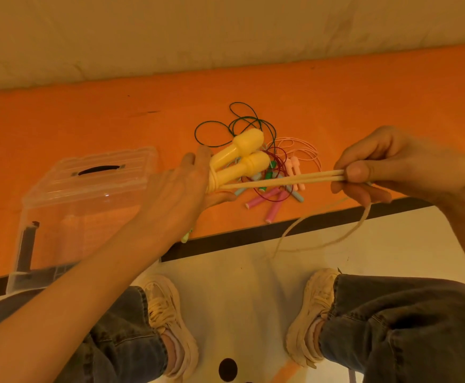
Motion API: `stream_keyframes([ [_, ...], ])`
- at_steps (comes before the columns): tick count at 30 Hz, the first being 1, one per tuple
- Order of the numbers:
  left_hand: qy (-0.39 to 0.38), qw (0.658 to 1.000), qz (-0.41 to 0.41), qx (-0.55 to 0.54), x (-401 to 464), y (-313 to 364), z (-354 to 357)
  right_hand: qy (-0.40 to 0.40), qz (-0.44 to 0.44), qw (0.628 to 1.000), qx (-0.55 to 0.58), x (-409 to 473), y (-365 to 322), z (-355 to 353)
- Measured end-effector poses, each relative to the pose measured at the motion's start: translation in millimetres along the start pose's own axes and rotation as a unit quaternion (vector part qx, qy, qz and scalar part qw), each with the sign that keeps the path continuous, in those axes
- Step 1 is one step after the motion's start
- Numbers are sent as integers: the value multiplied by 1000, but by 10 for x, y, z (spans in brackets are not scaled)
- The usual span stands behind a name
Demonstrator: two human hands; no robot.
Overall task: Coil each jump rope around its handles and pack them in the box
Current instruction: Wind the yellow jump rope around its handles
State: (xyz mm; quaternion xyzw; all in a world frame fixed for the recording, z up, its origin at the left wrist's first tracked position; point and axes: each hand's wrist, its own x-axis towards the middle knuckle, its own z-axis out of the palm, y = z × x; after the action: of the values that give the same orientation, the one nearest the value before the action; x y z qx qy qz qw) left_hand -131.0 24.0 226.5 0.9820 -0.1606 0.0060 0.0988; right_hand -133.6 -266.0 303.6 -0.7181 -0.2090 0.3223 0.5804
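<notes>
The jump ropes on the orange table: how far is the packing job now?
Done: nothing looks packed; the clear plastic box has its lid on, and its contents cannot be told.

In hand: the left hand grips the two yellow plastic handles, with few turns wound; the right hand pulls the cream rope taut.

Left: the loose pile of thin-corded ropes remains uncoiled.

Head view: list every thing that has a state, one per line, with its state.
Yellow handles: paired, gripped by the left hand.
Yellow rope: partly coiled, pulled taut by the right hand.
Clear box: lid on.
Other ropes: loose, tangled on the orange table.
</notes>
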Motion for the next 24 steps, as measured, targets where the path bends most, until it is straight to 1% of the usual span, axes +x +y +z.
stream_keyframes([
  [2,4,1000,18,5,-4,0,95,-27,6,1000,-2,29,-16,46],
  [5,1,999,44,31,-58,12,100,-9,6,1000,-23,40,-29,51],
  [8,5,998,49,42,-79,-44,43,49,31,996,-64,15,-34,-22],
  [11,-2,996,50,67,-85,-85,-3,131,78,980,-125,18,-28,-65],
  [12,-6,997,49,67,-87,-87,-15,151,81,975,-141,23,-32,-62],
  [15,-18,995,42,84,-74,-71,-61,207,64,959,-185,32,-44,-41],
  [18,-48,993,50,100,-66,-76,-72,258,40,932,-252,32,-48,-30],
  [21,-82,989,83,90,-77,-54,-89,301,0,907,-294,99,-68,13],
  [24,-149,977,142,51,-106,13,-63,340,-18,889,-307,188,-78,31],
])
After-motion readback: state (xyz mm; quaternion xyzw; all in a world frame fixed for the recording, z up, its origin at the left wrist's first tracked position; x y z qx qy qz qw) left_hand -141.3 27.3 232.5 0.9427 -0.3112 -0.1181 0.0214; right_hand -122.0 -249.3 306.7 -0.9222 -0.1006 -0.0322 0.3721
